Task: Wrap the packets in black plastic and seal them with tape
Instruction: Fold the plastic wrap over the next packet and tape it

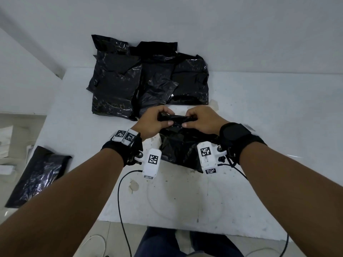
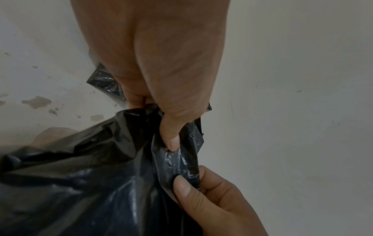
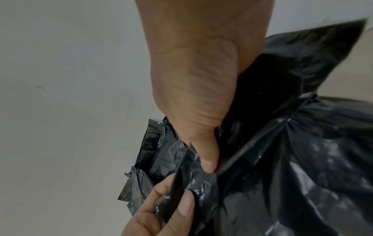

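Packets (image 1: pixel 148 78) lie wrapped at the tabletop's (image 1: pixel 259 112) back; both hands (image 1: pixel 154 121) (image 1: pixel 200 119) pinch another's bag (image 1: pixel 178 145) edge, untaped.

No words, brand names or numbers can be read anywhere. The only signs are black-and-white square code tags on the white wrist units (image 1: pixel 152 162), and these cannot be read. The black plastic (image 1: pixel 115 84) carries no legible print.
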Demonstrator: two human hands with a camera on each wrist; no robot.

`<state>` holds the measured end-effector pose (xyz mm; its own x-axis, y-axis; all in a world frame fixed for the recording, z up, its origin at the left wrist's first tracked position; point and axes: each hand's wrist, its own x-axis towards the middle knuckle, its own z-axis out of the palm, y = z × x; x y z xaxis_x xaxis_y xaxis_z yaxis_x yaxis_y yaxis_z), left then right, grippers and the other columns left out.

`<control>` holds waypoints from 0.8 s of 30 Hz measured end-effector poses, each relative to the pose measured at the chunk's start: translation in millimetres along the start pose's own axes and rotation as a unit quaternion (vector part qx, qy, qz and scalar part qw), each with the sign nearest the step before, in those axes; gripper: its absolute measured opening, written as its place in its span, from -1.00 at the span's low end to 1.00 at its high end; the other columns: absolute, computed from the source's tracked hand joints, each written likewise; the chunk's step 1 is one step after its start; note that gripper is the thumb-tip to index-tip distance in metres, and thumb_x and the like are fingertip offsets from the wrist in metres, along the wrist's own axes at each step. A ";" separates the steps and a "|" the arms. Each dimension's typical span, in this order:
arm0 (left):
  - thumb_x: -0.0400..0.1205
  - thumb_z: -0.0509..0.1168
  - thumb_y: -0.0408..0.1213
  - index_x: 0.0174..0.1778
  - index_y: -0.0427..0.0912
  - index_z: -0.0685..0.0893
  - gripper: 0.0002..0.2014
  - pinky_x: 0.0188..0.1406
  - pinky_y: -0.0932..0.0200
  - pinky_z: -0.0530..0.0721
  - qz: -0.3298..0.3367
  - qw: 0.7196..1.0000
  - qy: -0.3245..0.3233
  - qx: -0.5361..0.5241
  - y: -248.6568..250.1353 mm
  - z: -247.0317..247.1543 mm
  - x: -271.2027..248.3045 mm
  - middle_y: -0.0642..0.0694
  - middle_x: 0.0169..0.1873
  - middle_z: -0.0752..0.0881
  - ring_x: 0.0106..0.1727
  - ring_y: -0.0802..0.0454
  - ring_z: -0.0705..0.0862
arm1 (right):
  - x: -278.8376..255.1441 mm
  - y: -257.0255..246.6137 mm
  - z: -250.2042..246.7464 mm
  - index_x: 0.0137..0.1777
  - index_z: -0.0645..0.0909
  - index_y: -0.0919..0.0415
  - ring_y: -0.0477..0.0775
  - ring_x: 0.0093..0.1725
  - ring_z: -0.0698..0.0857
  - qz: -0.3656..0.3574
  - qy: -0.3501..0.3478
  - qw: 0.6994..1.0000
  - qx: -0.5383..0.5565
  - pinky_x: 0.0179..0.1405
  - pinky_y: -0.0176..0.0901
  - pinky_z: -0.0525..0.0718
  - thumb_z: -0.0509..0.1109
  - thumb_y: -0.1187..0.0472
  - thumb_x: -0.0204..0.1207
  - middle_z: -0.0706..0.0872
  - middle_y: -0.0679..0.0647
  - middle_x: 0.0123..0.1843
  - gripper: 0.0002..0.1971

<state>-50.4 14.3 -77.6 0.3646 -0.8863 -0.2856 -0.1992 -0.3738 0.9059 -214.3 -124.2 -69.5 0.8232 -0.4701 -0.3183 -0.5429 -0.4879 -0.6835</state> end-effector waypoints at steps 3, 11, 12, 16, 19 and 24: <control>0.58 0.44 -0.51 0.00 -0.23 0.71 -0.85 -0.19 0.36 0.65 -0.007 1.000 0.001 -0.002 1.7 -3.0 -4.6 -0.02 -0.22 0.71 -0.23 0.22 0.70 | -2.5 0.5 0.4 -0.17 0.69 0.26 0.08 -0.16 0.66 -0.004 -0.001 1.000 -0.001 -0.11 -0.09 0.57 0.54 0.09 0.51 0.69 0.06 -0.27 -0.78; 0.66 0.37 -0.44 -0.02 -0.26 0.74 -0.94 -0.23 0.28 0.73 -0.036 0.998 0.010 -0.047 8.2 -7.4 -14.0 -0.07 -0.27 0.82 -0.26 0.16 0.79 | -8.6 -0.4 -2.1 -0.15 0.68 0.26 0.11 -0.12 0.66 -0.007 -0.008 1.000 -0.011 -0.05 -0.07 0.58 0.52 0.10 0.54 0.70 0.11 -0.21 -0.79; 0.66 0.38 -0.42 0.03 -0.29 0.74 -0.92 -0.22 0.28 0.72 -0.027 0.999 0.009 -0.040 9.3 -6.6 -14.4 -0.11 -0.22 0.82 -0.23 0.15 0.79 | -9.0 -1.3 -2.0 -0.17 0.67 0.25 0.09 -0.13 0.65 -0.009 -0.010 1.000 -0.017 -0.09 -0.09 0.55 0.52 0.11 0.54 0.68 0.09 -0.23 -0.80; 0.65 0.39 -0.43 -0.04 -0.33 0.76 -0.94 -0.30 0.38 0.64 -0.006 1.000 -0.006 0.000 13.9 -2.4 -15.7 -0.04 -0.33 0.78 -0.33 0.24 0.74 | -11.5 -5.5 -1.3 -0.13 0.69 0.23 0.03 -0.15 0.63 -0.014 -0.015 0.999 -0.027 -0.17 -0.19 0.50 0.52 0.09 0.53 0.69 0.07 -0.21 -0.80; 0.66 0.37 -0.46 -0.05 -0.38 0.74 -0.94 -0.34 0.41 0.62 -0.003 1.000 0.021 0.003 13.0 -3.9 -15.3 -0.04 -0.36 0.75 -0.38 0.28 0.71 | -15.6 -5.4 -4.7 -0.15 0.71 0.17 0.00 -0.16 0.67 -0.001 -0.039 0.999 -0.034 -0.15 -0.19 0.57 0.60 0.03 0.44 0.74 0.06 -0.19 -0.78; 0.67 0.36 -0.45 0.00 -0.38 0.75 -0.91 -0.31 0.37 0.66 -0.015 0.999 0.046 0.004 7.0 -11.4 -15.5 -0.10 -0.28 0.78 -0.33 0.22 0.75 | -26.7 9.1 -11.7 0.01 0.77 0.19 0.03 -0.11 0.71 0.054 -0.075 0.995 -0.048 -0.06 -0.18 0.63 0.60 0.12 0.44 0.77 0.06 -0.13 -0.79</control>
<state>-47.1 28.5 -63.3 0.4526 -0.8458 -0.2826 -0.1933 -0.4025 0.8948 -243.1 -124.7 -59.6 0.7706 -0.4116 -0.4865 -0.6371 -0.5124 -0.5758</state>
